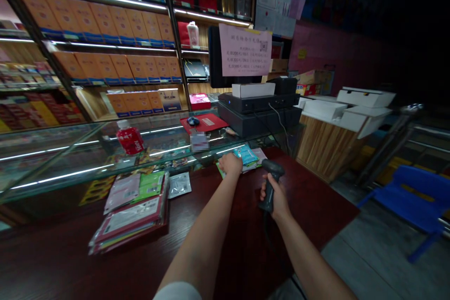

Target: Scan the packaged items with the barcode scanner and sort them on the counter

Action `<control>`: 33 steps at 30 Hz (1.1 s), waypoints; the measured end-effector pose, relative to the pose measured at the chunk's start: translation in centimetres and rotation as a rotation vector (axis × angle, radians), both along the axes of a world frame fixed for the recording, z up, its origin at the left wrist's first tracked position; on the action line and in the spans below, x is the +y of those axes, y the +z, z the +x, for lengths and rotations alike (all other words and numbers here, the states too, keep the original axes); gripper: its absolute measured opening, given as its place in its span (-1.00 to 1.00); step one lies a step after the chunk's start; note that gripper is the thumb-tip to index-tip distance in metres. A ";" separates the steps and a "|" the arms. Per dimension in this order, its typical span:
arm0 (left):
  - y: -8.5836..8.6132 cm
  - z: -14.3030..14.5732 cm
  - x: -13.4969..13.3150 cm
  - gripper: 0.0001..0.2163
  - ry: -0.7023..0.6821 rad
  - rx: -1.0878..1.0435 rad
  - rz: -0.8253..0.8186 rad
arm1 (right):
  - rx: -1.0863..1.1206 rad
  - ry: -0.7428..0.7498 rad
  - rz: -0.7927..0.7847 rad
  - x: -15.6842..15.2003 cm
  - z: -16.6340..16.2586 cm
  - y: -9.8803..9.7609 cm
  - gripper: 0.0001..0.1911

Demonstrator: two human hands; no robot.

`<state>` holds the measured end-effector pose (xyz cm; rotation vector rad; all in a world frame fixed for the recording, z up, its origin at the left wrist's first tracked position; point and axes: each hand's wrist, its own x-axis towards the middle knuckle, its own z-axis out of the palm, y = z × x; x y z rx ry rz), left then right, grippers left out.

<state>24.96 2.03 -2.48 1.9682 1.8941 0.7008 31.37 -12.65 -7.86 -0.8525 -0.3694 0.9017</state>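
Note:
My right hand (279, 197) is wrapped around the grip of a black barcode scanner (270, 185), held upright above the dark red tabletop with its head at the top. My left hand (231, 164) is farther forward, its fingers curled in at a small pile of flat packets. A light blue packet (246, 153) shows just right of that hand, and a green edge pokes out below it. Whatever the left fingers pinch is hidden behind the hand. To the left lies a stack of flat packages (131, 220), with a green packet (149, 186) and a silver packet (180, 184) beside it.
A glass display counter (80, 150) borders the table, bearing a red bottle (130, 138) and a mouse (193, 121) on a red mat. Behind stand a monitor (215, 61) and a black cash drawer (242, 119). A blue chair (411, 197) is at right; the scanner's cable hangs down.

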 end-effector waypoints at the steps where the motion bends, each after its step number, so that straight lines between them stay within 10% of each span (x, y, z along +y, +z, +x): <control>1: -0.1 0.0 0.2 -0.73 0.000 -0.016 0.000 | 0.000 0.001 0.001 0.0 0.0 0.0 -0.59; 14: -0.4 -3.7 -0.1 -0.90 -0.255 -0.567 0.141 | -0.007 0.008 0.027 -0.3 -0.2 0.2 -0.57; 26: -6.4 -12.5 -6.3 -0.66 -0.268 -1.411 -0.272 | -0.004 0.175 0.021 -1.0 -0.2 0.2 -0.60; 33: -7.2 -12.5 -6.7 -0.59 -0.356 -1.349 -0.191 | -0.075 0.328 0.079 -1.9 -0.8 0.7 -0.66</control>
